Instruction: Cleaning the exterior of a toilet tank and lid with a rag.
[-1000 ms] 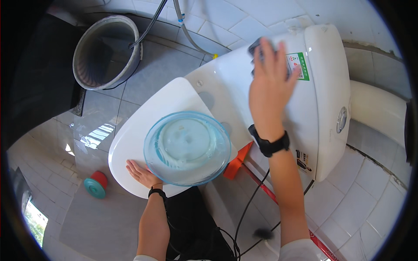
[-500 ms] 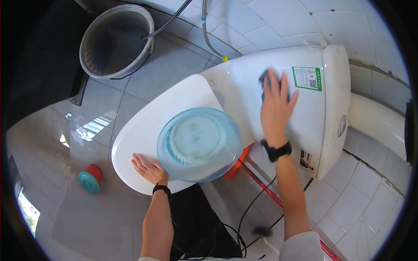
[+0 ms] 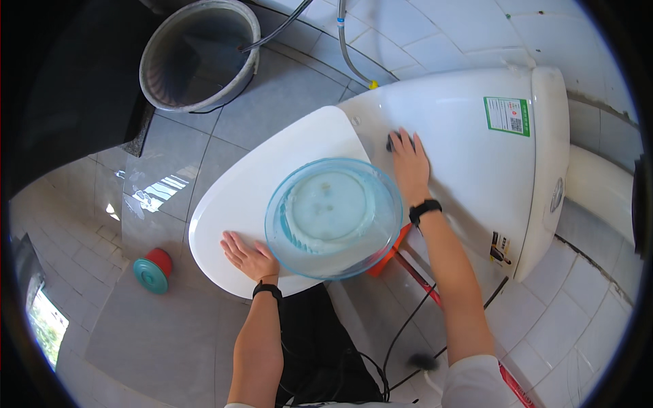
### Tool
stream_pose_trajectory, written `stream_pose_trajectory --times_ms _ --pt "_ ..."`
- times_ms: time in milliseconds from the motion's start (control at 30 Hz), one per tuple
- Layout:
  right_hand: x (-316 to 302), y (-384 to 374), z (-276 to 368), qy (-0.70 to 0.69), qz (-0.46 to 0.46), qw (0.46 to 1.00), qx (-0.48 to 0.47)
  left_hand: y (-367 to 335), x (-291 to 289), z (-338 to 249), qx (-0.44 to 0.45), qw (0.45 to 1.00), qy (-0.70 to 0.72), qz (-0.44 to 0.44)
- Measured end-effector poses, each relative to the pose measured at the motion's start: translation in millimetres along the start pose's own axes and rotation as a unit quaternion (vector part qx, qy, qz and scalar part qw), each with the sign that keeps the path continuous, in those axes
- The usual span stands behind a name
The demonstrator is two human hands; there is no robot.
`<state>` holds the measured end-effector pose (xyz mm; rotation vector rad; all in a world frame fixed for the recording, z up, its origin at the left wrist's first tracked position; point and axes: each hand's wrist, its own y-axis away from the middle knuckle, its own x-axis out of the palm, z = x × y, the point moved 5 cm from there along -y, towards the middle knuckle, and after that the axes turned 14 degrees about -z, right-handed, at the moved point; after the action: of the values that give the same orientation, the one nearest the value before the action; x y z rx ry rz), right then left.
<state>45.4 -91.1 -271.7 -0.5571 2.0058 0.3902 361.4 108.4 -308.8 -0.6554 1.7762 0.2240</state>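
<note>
the right hand (image 3: 412, 166) has hold of a dark grey bunched cloth (image 3: 392, 143) under extended fingers, how tightly i cannot tell, on the glossy white ceramic toilet (image 3: 462, 160), beyond the far right rim of the round translucent blue basin (image 3: 378, 246). the left hand (image 3: 249, 258), open and gripping nothing, rests on the smooth white lid (image 3: 228, 204), just left of the basin.

Dark cloth (image 3: 392, 141), mostly hidden, only small patches showing, full shape unclear; lies on glossy white toilet (image 3: 469, 160), between tank and lid (image 3: 235, 194), near lid's straight edge; lid smooth, white, down, rounded end toward lower left.
</note>
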Motion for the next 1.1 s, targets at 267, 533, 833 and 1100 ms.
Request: stream_pose_trajectory --times_ms 267,533,833,1100 --pt "-94.7 93.0 -43.9 0.081 -0.017 0.983 0.161 1.3 -1.1 1.6 0.038 0.999 -0.009 -0.018" --pt "-198.8 41.3 -93.4 0.019 -0.176 0.923 0.342 4.0 2.1 -1.7 0.038 0.999 -0.016 -0.01" --pt "-212.2 58.3 8.2 -0.543 -0.129 0.716 0.42 1.9 1.0 3.5 0.047 0.999 -0.023 -0.014" --pt "-160.1 60.6 114.6 -0.474 0.05 0.785 0.397 3.0 2.4 6.9 0.054 0.998 -0.024 -0.027"
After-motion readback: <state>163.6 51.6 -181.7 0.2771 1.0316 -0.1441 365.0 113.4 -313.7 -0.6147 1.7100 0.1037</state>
